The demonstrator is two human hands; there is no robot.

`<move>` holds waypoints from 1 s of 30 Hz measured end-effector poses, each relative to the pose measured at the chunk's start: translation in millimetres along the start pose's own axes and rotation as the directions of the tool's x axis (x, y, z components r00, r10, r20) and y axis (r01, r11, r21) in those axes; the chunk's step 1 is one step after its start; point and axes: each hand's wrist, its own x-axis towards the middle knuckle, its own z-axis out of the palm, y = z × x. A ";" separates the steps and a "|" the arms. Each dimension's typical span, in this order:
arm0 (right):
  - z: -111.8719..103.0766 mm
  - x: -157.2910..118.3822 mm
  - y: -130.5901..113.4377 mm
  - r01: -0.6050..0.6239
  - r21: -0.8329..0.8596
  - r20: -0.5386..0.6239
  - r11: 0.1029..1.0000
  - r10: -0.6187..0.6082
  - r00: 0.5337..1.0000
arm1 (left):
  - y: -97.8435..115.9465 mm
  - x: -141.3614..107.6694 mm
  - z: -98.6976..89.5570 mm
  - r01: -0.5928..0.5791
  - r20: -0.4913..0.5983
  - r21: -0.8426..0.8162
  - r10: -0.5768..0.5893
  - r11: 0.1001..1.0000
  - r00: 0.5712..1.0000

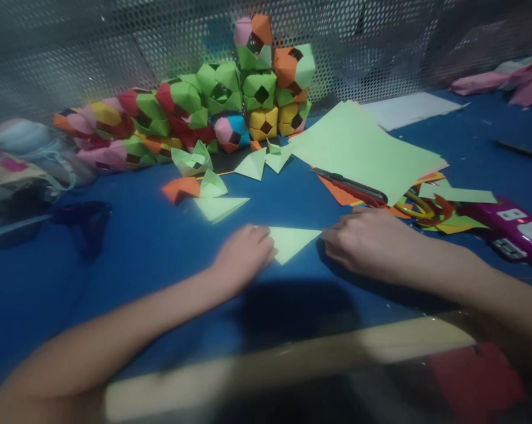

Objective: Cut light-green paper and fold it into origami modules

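A pale green paper triangle (292, 242) lies on the blue table between my hands, its long edge facing away and its point towards me. My left hand (247, 253) presses on its left end with curled fingers. At its right corner, my right hand (354, 238) is closed, with the fingertips against the paper. Another folded green triangle (221, 208) lies just beyond my left hand. Behind it are an orange folded piece (181, 189) and several small green folded pieces (191, 159).
Stacked coloured paper blocks (219, 88) line the metal mesh at the back. Green sheets (363, 147) carry a cutter (349, 184) on their near edge. Yellow-handled scissors (413, 206), paper scraps and a purple power strip (513, 227) lie right. A blue glue gun (82, 221) is left.
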 end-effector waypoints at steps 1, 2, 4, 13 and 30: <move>-0.5 -0.3 4.5 -0.025 0.017 -0.003 1.000 0.025 1.000 | -0.6 -0.2 0.5 -0.005 -0.006 -0.004 0.005 1.000 1.000; -0.5 -0.1 8.7 -0.053 0.039 -0.022 0.998 0.054 0.998 | -1.1 -0.3 1.1 -0.009 -0.012 -0.008 0.009 1.000 1.000; 1.5 1.8 15.0 -0.104 0.094 -0.104 0.990 0.113 0.988 | -2.0 -0.5 1.8 -0.008 -0.013 -0.012 0.007 1.000 1.000; 42.1 29.1 -20.7 0.213 0.344 -0.400 0.915 -0.062 0.914 | 1.9 6.6 -4.8 0.041 -0.047 -0.329 -0.059 0.943 0.997; 63.6 26.0 -42.0 0.150 0.352 -0.350 0.924 -0.019 0.937 | -5.8 -7.4 15.8 0.044 0.023 -0.084 -0.042 0.996 0.999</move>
